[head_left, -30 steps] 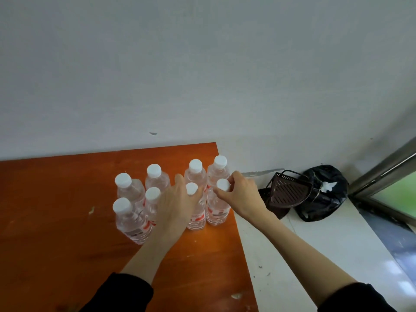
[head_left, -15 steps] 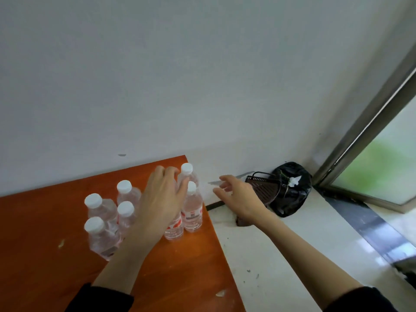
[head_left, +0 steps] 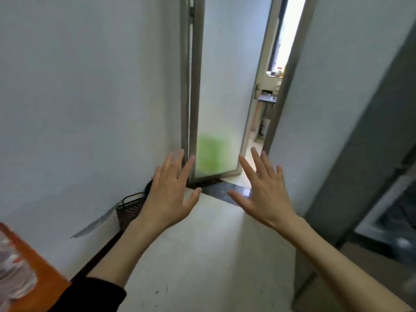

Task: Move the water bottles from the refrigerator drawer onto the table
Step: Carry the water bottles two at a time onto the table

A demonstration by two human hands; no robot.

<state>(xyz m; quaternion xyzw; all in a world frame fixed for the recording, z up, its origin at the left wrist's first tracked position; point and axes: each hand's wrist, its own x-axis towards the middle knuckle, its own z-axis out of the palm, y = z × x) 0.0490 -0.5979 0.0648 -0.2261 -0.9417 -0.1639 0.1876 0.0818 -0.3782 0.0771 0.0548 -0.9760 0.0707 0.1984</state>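
Note:
Both hands are out in front of me over the floor, holding nothing. My left hand (head_left: 171, 194) has its fingers spread, palm down. My right hand (head_left: 263, 192) is spread the same way, a little to the right. At the bottom left edge a corner of the orange table (head_left: 38, 275) shows, with blurred clear water bottles (head_left: 11, 269) with red-and-white labels standing on it. The grey refrigerator (head_left: 351, 176) stands at the right, its lower part open and dark; the drawer's inside is too blurred to read.
A brown mesh basket (head_left: 129, 210) sits on the floor by the white wall, behind my left wrist. A frosted glass door (head_left: 216, 131) in a metal frame stands ahead, with an open gap to another room. Pale floor tiles (head_left: 202, 255) lie below.
My view has swung right, from the table to the door and refrigerator. Both hands left the bottles' caps and now hang spread over the floor. The bottles stay on the table.

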